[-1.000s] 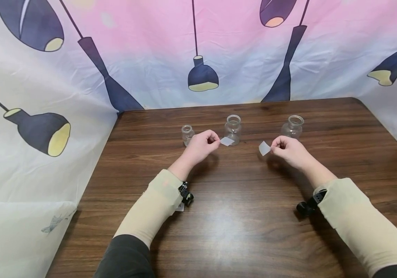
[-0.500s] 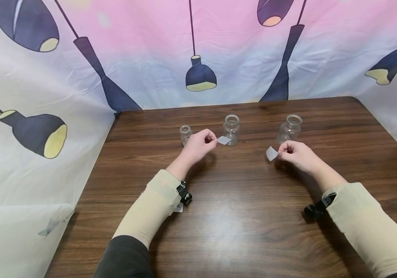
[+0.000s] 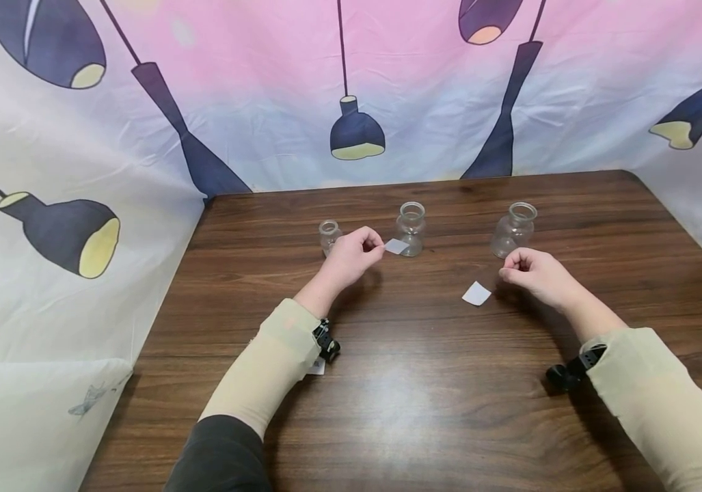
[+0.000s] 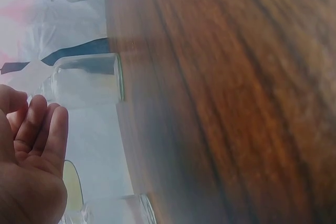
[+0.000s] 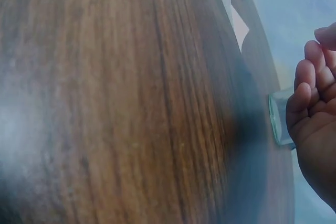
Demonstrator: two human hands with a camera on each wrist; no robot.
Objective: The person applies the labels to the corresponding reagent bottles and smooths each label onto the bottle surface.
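My left hand (image 3: 353,258) pinches a small whitish square of paper (image 3: 396,246) at one corner. That paper overlaps the lower part of the middle glass jar (image 3: 411,229) in the head view. To the right, my right hand (image 3: 536,275) holds nothing, its fingers loosely curled. Another square of paper (image 3: 476,294) lies low over the tabletop, left of and below those fingertips; in the right wrist view this paper (image 5: 239,24) looks bent. Just behind the right hand stands a second glass jar (image 3: 513,231). A smaller glass jar (image 3: 329,236) is partly hidden behind the left hand.
The dark wood table (image 3: 387,383) reaches back to a cloth backdrop (image 3: 289,137) printed with lamps. Beneath the left wrist, another piece of paper (image 3: 316,367) partly shows on the table. Both forearms wear wrist cameras, the right one (image 3: 566,376) hanging close over the wood.
The right hand has moved right and toward me and let go of its paper square, which has dropped toward the table. The left hand stays nearly still with its paper.
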